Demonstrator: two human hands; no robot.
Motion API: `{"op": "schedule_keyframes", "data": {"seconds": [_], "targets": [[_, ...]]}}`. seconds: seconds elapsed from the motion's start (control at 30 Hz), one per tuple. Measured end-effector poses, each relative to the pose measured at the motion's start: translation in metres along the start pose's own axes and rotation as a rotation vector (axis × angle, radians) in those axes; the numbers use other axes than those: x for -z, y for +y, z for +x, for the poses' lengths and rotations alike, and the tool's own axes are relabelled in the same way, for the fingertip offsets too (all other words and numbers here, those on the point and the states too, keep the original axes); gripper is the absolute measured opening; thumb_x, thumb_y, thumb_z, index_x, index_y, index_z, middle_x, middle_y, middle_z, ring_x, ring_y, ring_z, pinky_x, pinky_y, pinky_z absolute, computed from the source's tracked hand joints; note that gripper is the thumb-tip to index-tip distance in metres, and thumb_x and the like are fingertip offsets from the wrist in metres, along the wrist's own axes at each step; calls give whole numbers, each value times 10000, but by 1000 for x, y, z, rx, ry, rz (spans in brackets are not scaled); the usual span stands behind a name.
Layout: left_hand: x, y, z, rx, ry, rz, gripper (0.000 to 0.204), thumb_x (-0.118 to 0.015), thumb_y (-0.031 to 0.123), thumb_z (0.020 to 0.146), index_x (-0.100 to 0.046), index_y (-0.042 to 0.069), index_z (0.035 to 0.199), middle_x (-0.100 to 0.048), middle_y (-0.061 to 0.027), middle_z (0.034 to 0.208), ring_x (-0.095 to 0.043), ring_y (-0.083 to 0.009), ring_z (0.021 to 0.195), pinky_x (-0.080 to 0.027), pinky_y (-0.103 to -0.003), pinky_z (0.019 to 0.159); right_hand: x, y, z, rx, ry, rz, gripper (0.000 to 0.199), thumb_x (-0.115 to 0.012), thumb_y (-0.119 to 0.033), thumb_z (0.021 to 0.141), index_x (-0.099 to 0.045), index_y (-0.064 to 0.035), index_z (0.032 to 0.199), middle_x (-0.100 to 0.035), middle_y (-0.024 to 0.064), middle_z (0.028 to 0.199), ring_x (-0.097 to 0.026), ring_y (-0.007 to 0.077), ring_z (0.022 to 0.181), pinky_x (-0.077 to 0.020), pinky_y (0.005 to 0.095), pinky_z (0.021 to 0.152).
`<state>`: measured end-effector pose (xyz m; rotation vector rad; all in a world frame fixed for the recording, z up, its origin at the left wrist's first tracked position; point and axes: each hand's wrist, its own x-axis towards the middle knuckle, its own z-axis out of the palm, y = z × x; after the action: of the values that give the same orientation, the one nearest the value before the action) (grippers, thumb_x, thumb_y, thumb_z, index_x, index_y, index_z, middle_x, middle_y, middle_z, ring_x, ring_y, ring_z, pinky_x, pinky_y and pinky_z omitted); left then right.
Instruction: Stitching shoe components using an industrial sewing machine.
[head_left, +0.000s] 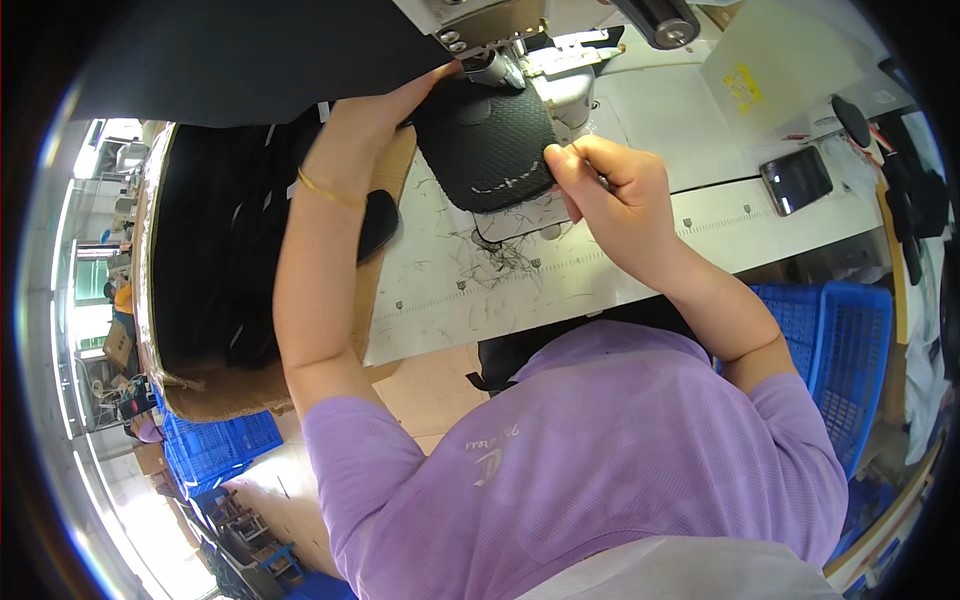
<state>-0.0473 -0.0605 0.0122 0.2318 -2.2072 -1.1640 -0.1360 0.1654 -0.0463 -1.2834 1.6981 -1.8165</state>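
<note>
A black textured fabric piece (485, 145) with rounded corners and a line of pale marks lies under the presser foot of a sewing machine (497, 65). My right hand (620, 190) pinches its right edge between thumb and bent fingers. At the upper left, my left hand (375, 120) reaches toward the presser foot; the finger that shows is stretched out along the piece's far left edge. The machine's dark front hides part of that hand. Loose black thread ends (495, 262) lie on the white sewing table (440, 310) in front of the piece.
A cardboard box (215, 395) full of black pieces stands left of the table, with a small black rounded piece (378, 225) by its edge. A phone (796, 181) lies at the table's right. Blue crates (850, 370) stand at right; another blue crate (215, 450) is lower left.
</note>
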Motion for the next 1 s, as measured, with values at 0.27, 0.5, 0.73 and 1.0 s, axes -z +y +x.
{"op": "schedule_keyframes", "data": {"seconds": [0.27,0.5,0.73,1.0], "targets": [[-31,-12,-66,-976,266,770,155,-628,82,838,-671,46,982,-676,-79,1068,-628,-212,913,-481,-323,791,5,-7,1,-173,-38,215,370,-572,-267,970,-586,-39,679,-525,-23,533,-438,27,500,-333,221,462],[-40,-19,-56,-1046,277,945,237,-709,74,790,-659,119,1017,-683,-18,1064,-598,-167,924,-449,-306,788,2,-6,13,-206,-33,289,362,-583,-287,958,-623,-43,693,-561,-20,543,-436,20,497,-327,213,454],[-41,-32,-44,-1002,295,1014,302,-682,101,765,-672,137,1064,-649,-13,1126,-578,-174,977,-424,-319,826,-4,3,23,-149,16,247,364,-586,-286,964,-653,-35,709,-580,-26,552,-418,9,483,-315,201,442],[-48,-13,-55,-885,339,1112,352,-670,98,726,-717,137,1073,-663,-2,1094,-590,-152,922,-425,-312,794,-6,10,25,-133,27,330,292,-579,-242,985,-655,-32,796,-680,42,684,-422,16,449,-296,187,402]]}}
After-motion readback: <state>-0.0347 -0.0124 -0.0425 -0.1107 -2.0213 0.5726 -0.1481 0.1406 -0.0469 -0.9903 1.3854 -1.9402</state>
